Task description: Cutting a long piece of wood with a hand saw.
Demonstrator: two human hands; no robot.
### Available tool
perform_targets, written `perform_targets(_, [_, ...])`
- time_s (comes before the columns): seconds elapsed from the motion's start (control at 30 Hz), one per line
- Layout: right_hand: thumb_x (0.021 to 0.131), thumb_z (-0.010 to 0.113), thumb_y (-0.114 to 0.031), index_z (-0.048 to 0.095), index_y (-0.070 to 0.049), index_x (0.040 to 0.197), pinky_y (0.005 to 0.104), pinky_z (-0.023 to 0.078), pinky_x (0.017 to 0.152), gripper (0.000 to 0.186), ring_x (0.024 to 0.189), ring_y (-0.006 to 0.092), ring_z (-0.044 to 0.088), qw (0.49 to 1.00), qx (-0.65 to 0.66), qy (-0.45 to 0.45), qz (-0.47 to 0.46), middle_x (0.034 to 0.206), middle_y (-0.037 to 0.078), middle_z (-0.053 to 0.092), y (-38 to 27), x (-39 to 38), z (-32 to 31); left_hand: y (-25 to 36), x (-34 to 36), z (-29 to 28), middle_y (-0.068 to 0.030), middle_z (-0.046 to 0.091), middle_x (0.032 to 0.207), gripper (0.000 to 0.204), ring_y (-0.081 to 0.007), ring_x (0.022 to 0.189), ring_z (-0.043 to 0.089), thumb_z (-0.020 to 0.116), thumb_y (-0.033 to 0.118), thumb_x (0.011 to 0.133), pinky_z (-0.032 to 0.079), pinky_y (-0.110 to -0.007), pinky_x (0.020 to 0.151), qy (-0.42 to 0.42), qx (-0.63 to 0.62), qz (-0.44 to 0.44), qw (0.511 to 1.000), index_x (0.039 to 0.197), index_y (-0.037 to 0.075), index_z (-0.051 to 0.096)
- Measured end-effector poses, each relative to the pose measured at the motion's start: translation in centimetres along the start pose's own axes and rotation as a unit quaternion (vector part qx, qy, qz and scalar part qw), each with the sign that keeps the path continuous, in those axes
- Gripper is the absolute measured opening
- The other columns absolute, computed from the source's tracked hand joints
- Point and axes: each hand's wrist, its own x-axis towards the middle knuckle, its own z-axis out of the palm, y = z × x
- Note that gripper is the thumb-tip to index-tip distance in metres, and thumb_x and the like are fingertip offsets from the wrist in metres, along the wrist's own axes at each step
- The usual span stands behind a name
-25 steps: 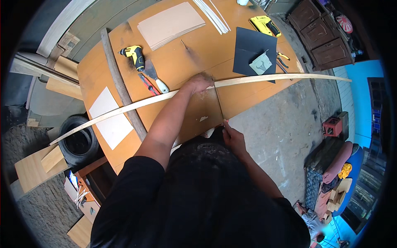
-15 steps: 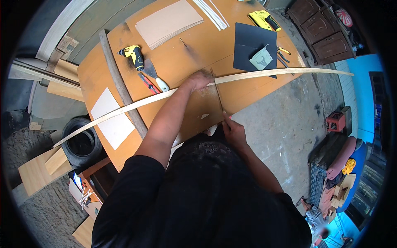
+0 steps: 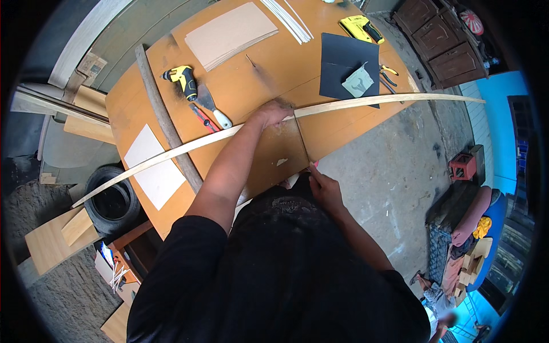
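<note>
A long pale wooden strip (image 3: 366, 102) lies across the table and sticks out past it on both sides. My left hand (image 3: 274, 112) is closed over the strip near its middle, pressing it to the tabletop. Just right of those fingers, a thin dark saw blade (image 3: 302, 140) crosses the strip and runs back toward my body. My right hand (image 3: 326, 188) grips the saw's handle at the near table edge; only a bit of pink-red shows there, and the rest is hidden by the fingers.
The orange-brown table (image 3: 229, 86) bears a yellow-black cordless driver (image 3: 184, 80), a putty knife (image 3: 222, 118), a red utility knife (image 3: 205, 118), a rough stick (image 3: 166, 120), brown sheets (image 3: 229, 35), black sandpaper (image 3: 337, 63), pliers (image 3: 388, 71) and a yellow tool (image 3: 360, 28). A tyre (image 3: 94, 186) stands left.
My right hand has drawn the saw a little back toward my body. My left hand keeps its place on the strip. The whole view has shifted slightly.
</note>
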Motion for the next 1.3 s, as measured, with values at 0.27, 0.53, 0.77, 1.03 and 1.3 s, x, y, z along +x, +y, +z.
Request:
perform_targets(0.27, [0.089,0.061,-0.014,0.054,-0.011,0.133,0.0456,0.053,0.067,0.044,0.075,0.0393,0.065,0.999,-0.037,-0.014,0.012,0.086,0.022,0.066,-0.1,4.4,0.1,0.1,-0.4,0.1,-0.0088,0.068,0.080,0.043,-0.0191,0.065,0.063,0.058,0.046,0.086,0.052,-0.034,0.064,0.015,0.005,0.005,1.000,0.099,0.007,0.072])
perform_targets(0.53, [0.089,0.062,-0.015,0.056,-0.011,0.131,0.0443,0.053,0.065,0.043,0.072,0.0370,0.065,1.000,-0.009,0.017,-0.021,0.082,0.020,0.066,-0.1,0.7,-0.4,-0.6,0.5,0.1,-0.0079,0.068,0.079,0.046,-0.0183,0.066,0.063,0.060,0.047,0.081,0.051,-0.034,0.065,0.014,-0.017,-0.003,1.000,0.089,0.003,0.071])
perform_targets(0.77, [0.089,0.061,-0.014,0.056,-0.011,0.131,0.0433,0.053,0.064,0.043,0.071,0.0363,0.065,1.000,0.000,0.026,-0.015,0.080,0.021,0.065,-0.3,2.2,0.4,-0.5,0.2,0.2,-0.0094,0.068,0.078,0.045,-0.0190,0.065,0.063,0.061,0.046,0.080,0.052,-0.034,0.063,0.021,-0.025,-0.011,0.999,0.087,0.002,0.070])
perform_targets(1.03, [0.089,0.061,-0.013,0.053,-0.011,0.134,0.0428,0.053,0.065,0.046,0.071,0.0366,0.065,1.000,-0.017,0.004,-0.018,0.080,0.020,0.065,-0.6,2.3,-0.5,-0.1,-0.2,0.0,-0.0101,0.066,0.076,0.042,-0.0189,0.063,0.061,0.059,0.042,0.083,0.052,-0.034,0.061,0.013,-0.056,0.012,0.998,0.085,0.001,0.069])
perform_targets(1.3, [0.090,0.059,-0.014,0.052,-0.010,0.135,0.0447,0.053,0.066,0.046,0.072,0.0383,0.064,1.000,-0.013,0.002,-0.013,0.080,0.022,0.064,-1.0,0.8,-0.7,0.2,-0.4,0.1,-0.0118,0.067,0.077,0.047,-0.0199,0.064,0.062,0.060,0.045,0.080,0.053,-0.034,0.063,0.014,-0.036,0.002,0.999,0.085,-0.001,0.068])
